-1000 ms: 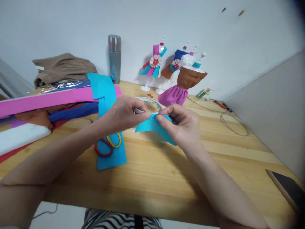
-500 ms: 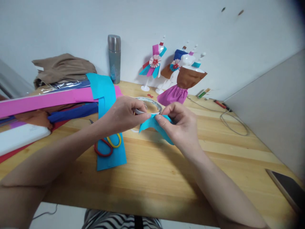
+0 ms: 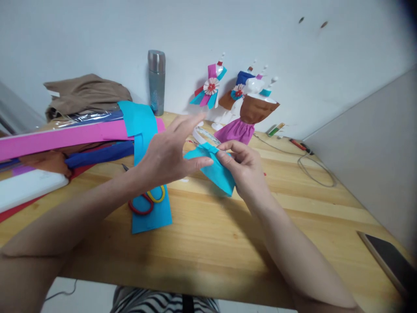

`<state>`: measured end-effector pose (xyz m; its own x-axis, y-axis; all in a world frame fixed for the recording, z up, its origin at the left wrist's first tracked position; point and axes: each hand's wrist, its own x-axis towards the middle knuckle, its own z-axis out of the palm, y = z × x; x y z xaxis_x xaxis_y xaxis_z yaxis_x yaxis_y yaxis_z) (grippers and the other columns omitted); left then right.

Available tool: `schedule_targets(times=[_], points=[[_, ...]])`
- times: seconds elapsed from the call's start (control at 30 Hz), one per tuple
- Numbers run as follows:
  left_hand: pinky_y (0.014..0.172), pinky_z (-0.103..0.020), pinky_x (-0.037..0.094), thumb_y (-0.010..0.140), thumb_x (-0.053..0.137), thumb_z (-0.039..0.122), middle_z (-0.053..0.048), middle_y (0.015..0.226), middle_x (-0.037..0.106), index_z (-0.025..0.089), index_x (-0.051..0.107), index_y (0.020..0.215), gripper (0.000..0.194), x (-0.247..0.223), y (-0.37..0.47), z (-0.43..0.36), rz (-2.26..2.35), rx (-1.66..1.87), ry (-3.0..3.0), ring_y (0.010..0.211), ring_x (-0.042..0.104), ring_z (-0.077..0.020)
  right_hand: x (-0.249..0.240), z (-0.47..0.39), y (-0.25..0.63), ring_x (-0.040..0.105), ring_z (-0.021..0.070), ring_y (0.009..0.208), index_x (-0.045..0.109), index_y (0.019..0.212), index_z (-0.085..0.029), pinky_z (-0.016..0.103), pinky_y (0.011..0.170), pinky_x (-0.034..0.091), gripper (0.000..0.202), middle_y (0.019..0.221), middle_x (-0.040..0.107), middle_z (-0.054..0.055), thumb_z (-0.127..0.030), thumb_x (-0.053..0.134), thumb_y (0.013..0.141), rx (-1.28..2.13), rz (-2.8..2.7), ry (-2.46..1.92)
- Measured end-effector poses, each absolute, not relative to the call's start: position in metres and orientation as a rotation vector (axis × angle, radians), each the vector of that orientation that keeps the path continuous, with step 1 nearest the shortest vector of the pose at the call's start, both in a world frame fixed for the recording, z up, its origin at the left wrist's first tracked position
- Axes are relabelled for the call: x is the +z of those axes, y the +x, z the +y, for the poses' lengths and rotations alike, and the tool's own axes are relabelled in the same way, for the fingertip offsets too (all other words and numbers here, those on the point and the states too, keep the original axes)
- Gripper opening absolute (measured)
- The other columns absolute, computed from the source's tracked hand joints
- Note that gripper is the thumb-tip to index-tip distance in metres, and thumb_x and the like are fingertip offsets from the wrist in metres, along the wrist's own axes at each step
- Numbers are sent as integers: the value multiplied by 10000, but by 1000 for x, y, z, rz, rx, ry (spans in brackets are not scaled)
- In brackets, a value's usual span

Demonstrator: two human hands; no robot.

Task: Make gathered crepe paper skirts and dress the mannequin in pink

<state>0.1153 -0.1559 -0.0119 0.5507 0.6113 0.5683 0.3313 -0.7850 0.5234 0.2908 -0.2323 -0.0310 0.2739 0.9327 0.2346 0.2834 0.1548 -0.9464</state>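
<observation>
My right hand point(image 3: 246, 167) pinches the gathered top edge of a small turquoise paper piece point(image 3: 220, 174), which fans out down and to the left. My left hand point(image 3: 174, 150) is open beside it, thumb near the paper and fingers raised and spread. Behind the paper and between my hands, a roll of tape point(image 3: 199, 135) is tilted up, partly hidden. Scissors with red and yellow handles point(image 3: 141, 204) lie on a turquoise paper strip point(image 3: 153, 219), left of my hands, partly under my left forearm.
Small figures in paper dresses point(image 3: 256, 108) stand at the back, beside a grey flask point(image 3: 157, 82). Coloured paper point(image 3: 81, 137) and brown cloth point(image 3: 87, 93) are piled left. A phone point(image 3: 386, 256) lies right, a cable point(image 3: 314, 169) further back.
My left hand has let go of the turquoise paper and opened, its fingers lifting. The paper hangs more spread out from my right hand, and the tape roll has tilted upward.
</observation>
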Motion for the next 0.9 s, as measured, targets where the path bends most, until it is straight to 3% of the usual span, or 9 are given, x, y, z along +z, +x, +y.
schedule_targets(times=[0.07, 0.17, 0.27, 0.33, 0.43, 0.67, 0.9], points=[[633, -244, 449, 658, 770, 421, -113, 1210, 610, 144, 575, 1178, 621, -14, 117, -156, 917, 1114, 2370, 783, 612, -149, -31, -231, 293, 476, 135, 484, 588, 743, -232, 274, 447, 361, 221, 587, 555, -21, -418, 708, 738, 723, -1147, -1340], [557, -227, 429, 666, 743, 419, -34, 867, 668, 143, 617, 939, 408, -20, 122, -155, 904, 883, 2150, 633, 581, -115, -30, -231, 294, 510, 145, 490, 581, 744, -234, 276, 431, 376, 267, 587, 568, -20, -436, 749, 701, 760, -1062, -1310], [429, -189, 358, 716, 661, 350, 46, 522, 544, 150, 583, 740, 216, -25, 127, -155, 721, 559, 1858, 444, 485, -77, -30, -230, 294, 490, 138, 465, 579, 742, -238, 267, 408, 363, 286, 563, 554, -26, -447, 765, 682, 817, -1050, -1299], [394, -169, 313, 726, 629, 308, 55, 434, 488, 154, 531, 607, 218, -25, 127, -155, 630, 481, 1767, 393, 431, -56, -30, -230, 294, 466, 129, 459, 581, 730, -238, 265, 411, 363, 270, 561, 544, -27, -432, 762, 681, 815, -1052, -1302], [399, -153, 307, 712, 634, 268, 43, 418, 506, 144, 520, 526, 251, -22, 124, -153, 552, 462, 1754, 394, 428, -39, -30, -228, 296, 452, 119, 486, 585, 703, -231, 260, 443, 364, 216, 583, 540, -26, -380, 740, 691, 751, -1058, -1314], [392, -153, 359, 672, 694, 277, 33, 483, 575, 136, 607, 626, 172, -22, 122, -144, 538, 378, 1846, 423, 507, -64, -28, -228, 298, 445, 128, 523, 580, 701, -233, 271, 492, 341, 140, 612, 524, -24, -328, 680, 725, 713, -1100, -1328], [407, -160, 381, 664, 684, 301, 24, 473, 564, 150, 558, 602, 206, -22, 119, -143, 523, 197, 1860, 436, 523, -82, -29, -230, 295, 446, 135, 573, 604, 708, -223, 274, 526, 334, 147, 639, 532, -13, -346, 684, 719, 626, -1157, -1356]])
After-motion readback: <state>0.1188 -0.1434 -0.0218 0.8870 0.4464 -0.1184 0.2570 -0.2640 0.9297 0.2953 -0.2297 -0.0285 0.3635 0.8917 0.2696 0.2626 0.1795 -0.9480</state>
